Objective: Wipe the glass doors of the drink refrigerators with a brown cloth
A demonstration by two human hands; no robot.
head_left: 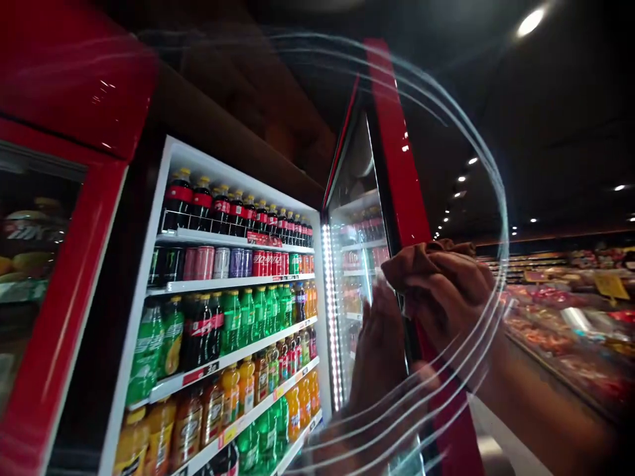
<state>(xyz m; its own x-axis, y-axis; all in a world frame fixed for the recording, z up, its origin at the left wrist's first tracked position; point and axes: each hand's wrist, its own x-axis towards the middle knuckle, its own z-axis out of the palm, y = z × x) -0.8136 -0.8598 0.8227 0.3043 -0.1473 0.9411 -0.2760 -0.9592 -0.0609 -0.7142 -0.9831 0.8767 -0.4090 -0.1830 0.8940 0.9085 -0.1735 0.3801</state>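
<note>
A fridge door [401,172] with a red frame and a glass pane stands swung outward. My right hand [456,284] is closed around a bunched brown cloth [409,264], which lies against the frame's edge at mid-height. Lower on the same door is my left hand [380,337], somewhat dark and blurred. Its fingers reach up along the inner side, and its thumb lies across the red frame, so it grips the door edge. Behind it, the lit drinks fridge [238,231] shows shelves of bottles and cans.
Another red-framed fridge [74,277] stands close on the left. To the right runs a produce display [560,344] with packed goods and a yellow sign [611,285]. Ceiling lamps [530,23] hang overhead. Curved whitish streaks blur parts of the view.
</note>
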